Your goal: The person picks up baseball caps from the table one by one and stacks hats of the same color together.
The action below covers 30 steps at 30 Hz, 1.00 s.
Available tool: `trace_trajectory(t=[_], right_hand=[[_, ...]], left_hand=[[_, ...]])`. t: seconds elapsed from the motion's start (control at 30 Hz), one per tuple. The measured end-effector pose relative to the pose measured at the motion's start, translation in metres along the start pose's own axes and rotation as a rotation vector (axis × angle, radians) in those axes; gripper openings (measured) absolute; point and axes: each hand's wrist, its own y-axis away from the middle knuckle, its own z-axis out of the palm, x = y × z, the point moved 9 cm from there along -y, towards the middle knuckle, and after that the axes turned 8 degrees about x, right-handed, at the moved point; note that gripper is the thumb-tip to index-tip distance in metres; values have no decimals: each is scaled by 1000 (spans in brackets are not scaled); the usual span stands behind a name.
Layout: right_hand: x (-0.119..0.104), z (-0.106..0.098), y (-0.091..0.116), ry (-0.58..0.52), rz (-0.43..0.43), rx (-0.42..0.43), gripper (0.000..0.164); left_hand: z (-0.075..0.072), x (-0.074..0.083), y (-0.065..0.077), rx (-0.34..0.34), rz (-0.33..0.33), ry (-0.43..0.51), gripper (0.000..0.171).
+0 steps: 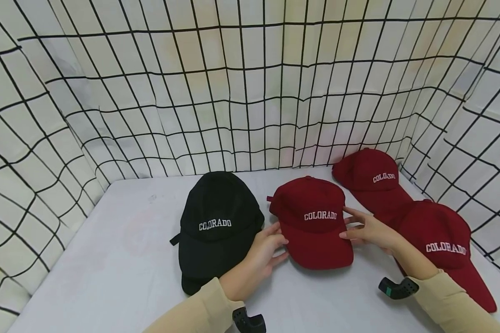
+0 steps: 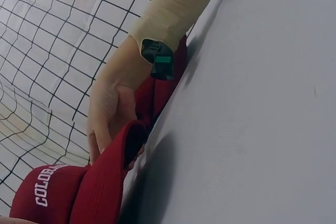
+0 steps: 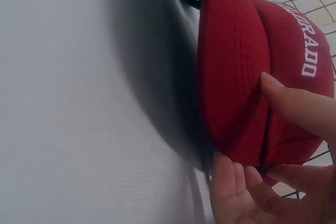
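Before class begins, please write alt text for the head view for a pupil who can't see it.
Two hands hold a red cap by its sides. A black cap lies to its left and two more red caps to its right on a white surface, before a gridded backdrop; every cap reads COLORADO.

Tan slvs (image 1: 210, 303), blk wrist cams (image 1: 402, 289), grn patch (image 2: 163, 60) (R).

Looks like a small booth tbh, black grid (image 1: 283, 23) and pale walls (image 1: 273, 48) round three sides of the white surface (image 1: 121, 231).
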Motion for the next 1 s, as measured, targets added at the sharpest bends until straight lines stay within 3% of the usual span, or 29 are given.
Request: trace_trajectory(t=[0.5, 0.7, 1.0], right_hand=[[5, 3, 1, 41, 38, -14, 97], [5, 4, 1, 40, 20, -17, 96], [1, 7, 6, 92, -23, -13, 93]], left_hand=[[-4, -5, 6, -27, -87, -14, 61], [-9, -4, 10, -27, -136, -21, 58], [-15, -7, 11, -74, -146, -36, 60]])
